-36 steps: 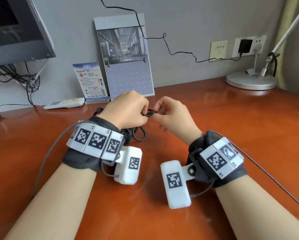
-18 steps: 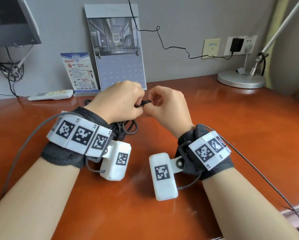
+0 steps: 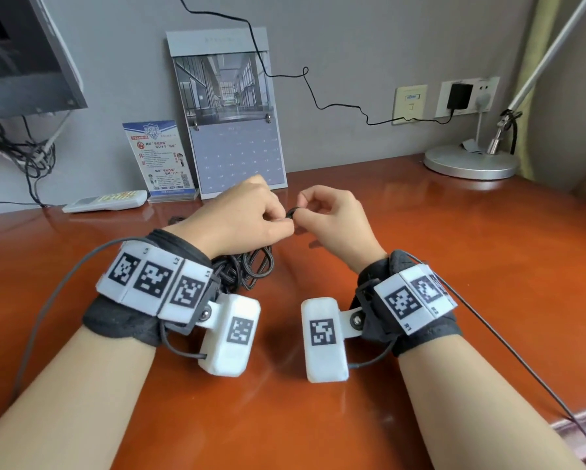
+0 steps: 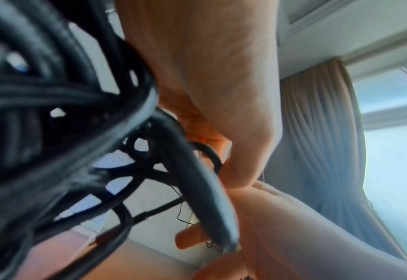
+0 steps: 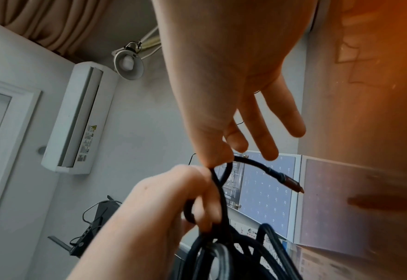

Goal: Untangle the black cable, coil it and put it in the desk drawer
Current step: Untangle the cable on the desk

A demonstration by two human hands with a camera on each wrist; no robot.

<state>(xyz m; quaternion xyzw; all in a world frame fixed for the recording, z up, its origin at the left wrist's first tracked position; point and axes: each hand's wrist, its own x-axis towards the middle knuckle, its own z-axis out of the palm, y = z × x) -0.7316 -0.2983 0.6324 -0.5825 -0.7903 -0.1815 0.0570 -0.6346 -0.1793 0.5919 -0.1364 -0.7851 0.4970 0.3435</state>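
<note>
Desk [image 3: 420, 266]: drawer not in view. Black cable [image 3: 250, 269]: loose tangled bundle under left hand [image 3: 237, 215], whose fingers curl round its strands. Right hand [image 3: 332, 218]: pinches plug end. Coiling and stowing remain.

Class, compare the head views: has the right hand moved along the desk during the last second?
No, not noticeably: the right hand still sits just below the lower right corner of the calendar, pinching the black cable.
</note>
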